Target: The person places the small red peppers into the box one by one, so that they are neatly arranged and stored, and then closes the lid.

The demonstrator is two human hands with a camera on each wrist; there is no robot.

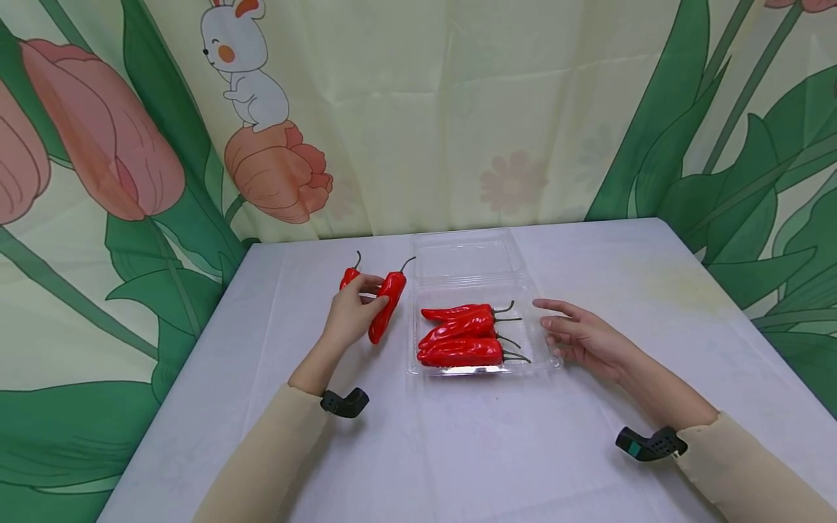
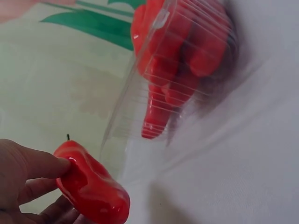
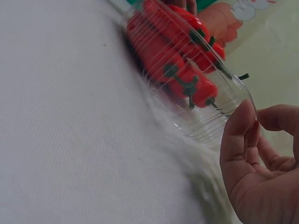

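My left hand (image 1: 353,311) pinches a glossy red chili pepper (image 1: 389,305) left of the clear plastic box (image 1: 418,290). Its green stem points away from me. In the left wrist view, the thumb presses the side of this pepper (image 2: 93,184). A second red pepper (image 1: 349,277) shows behind the left hand, partly hidden by it. Inside the box's near half lie several red peppers (image 1: 461,352), stems toward the right. At the box's right side my right hand (image 1: 588,338) holds the rim (image 3: 240,86) between thumb and fingers.
The box's hinged lid (image 1: 464,258) lies folded back toward the far edge of the white-covered table (image 1: 497,450). Behind the table hangs a curtain (image 1: 418,109) printed with tulips and a rabbit. Black wrist straps (image 1: 345,402) sit at both sleeves.
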